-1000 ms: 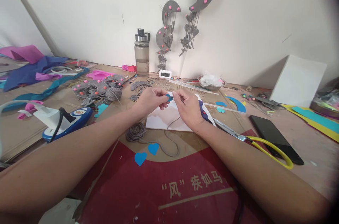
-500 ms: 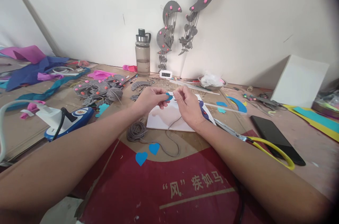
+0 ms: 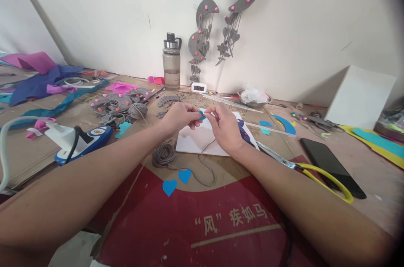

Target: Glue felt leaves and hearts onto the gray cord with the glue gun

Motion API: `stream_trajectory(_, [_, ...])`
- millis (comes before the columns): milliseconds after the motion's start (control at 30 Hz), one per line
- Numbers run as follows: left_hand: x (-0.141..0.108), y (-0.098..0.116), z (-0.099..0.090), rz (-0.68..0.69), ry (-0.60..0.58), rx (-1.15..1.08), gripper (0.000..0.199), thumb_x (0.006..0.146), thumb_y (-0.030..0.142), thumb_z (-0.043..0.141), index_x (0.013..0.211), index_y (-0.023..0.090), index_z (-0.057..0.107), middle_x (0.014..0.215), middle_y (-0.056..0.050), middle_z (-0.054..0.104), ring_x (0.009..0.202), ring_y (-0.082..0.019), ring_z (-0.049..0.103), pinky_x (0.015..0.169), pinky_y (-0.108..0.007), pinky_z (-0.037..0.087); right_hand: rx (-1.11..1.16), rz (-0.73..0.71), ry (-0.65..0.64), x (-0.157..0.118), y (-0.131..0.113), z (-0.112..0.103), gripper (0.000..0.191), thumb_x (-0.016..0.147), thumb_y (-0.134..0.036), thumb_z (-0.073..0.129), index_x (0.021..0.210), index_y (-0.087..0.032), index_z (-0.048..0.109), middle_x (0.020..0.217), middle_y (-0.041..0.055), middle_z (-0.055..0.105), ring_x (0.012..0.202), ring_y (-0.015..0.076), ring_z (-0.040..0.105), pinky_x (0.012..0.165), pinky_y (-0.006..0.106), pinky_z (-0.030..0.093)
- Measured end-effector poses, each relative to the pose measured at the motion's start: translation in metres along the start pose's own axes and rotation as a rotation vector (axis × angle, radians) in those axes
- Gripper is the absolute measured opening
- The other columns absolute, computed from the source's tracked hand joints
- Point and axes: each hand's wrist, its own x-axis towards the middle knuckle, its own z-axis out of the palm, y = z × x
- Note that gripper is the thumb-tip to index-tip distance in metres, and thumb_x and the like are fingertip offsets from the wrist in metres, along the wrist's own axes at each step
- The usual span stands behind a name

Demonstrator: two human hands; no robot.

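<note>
Between thumb and fingers of my left hand [image 3: 181, 118] is a small blue felt-like piece [image 3: 201, 115], its outline partly covered. Close against its right edge, my right hand [image 3: 224, 126] is closed in a pinch; whatever lies at its fingertips is too small to make out. Grey yarn [image 3: 212, 170] loops across the cardboard from a coil [image 3: 163, 155] and disappears under my right palm. Below the hands is a white sheet or pad [image 3: 198, 145]. Two blue hearts, a left one [image 3: 169, 187] and a right one [image 3: 184, 176], lie nearer to me.
Yellow-handled scissors [image 3: 328, 178] and a black phone [image 3: 331, 168] lie at right. A power strip [image 3: 88, 145] with a plugged-in charger is at left, near grey crescent pieces [image 3: 116, 102]. A water bottle [image 3: 171, 65] and small clock [image 3: 198, 87] stand at the back wall.
My right fingertips have tilted and come closer to the blue piece's edge. My left hand keeps its grip. The whole view has shifted slightly.
</note>
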Motion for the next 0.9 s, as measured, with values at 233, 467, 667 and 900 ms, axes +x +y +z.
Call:
stream_trajectory(233, [-0.0031,-0.0027,0.0008,0.055,-0.032,0.261,0.016,0.074,0.026,0.063,0.064,0.014,0.066,0.055,-0.002,0.064,0.045,-0.008,0.055,0.047,-0.019,0.041,0.016,0.035,-0.005,0.0002,0.002,0.0007,0.011,0.089,-0.029,0.052,0.083,-0.021,0.058,0.081,0.002,0.058,0.074,0.0166,0.049,0.069,0.03,0.036])
stream_trajectory(467, [-0.0028,0.0031,-0.0004,0.028,0.029,0.185,0.008,0.071,0.019,0.062,0.067,0.012,0.066,0.056,-0.003,0.064,0.046,-0.01,0.055,0.048,-0.021,0.044,0.041,0.149,0.035,0.0008,0.0057,0.0022,0.01,0.085,-0.029,0.055,0.081,-0.021,0.059,0.076,0.0006,0.056,0.07,0.0155,0.046,0.068,0.029,0.035])
stream_trajectory(667, [-0.0028,0.0021,-0.0004,0.052,0.063,0.135,0.006,0.07,0.017,0.062,0.07,0.012,0.066,0.057,-0.003,0.064,0.047,-0.009,0.055,0.05,-0.022,0.045,0.077,0.18,0.028,-0.0003,0.0064,0.0035,0.012,0.085,-0.03,0.055,0.081,-0.02,0.059,0.074,0.0002,0.054,0.069,0.0153,0.046,0.067,0.029,0.035])
stream_trajectory(900, [-0.0033,0.002,0.0006,0.06,0.082,0.119,0.005,0.071,0.017,0.063,0.07,0.012,0.065,0.057,-0.003,0.064,0.048,-0.009,0.055,0.05,-0.022,0.045,0.102,0.198,0.024,-0.0006,0.0061,0.0036,0.012,0.085,-0.031,0.053,0.08,-0.021,0.058,0.076,0.0004,0.057,0.071,0.0154,0.047,0.067,0.029,0.036])
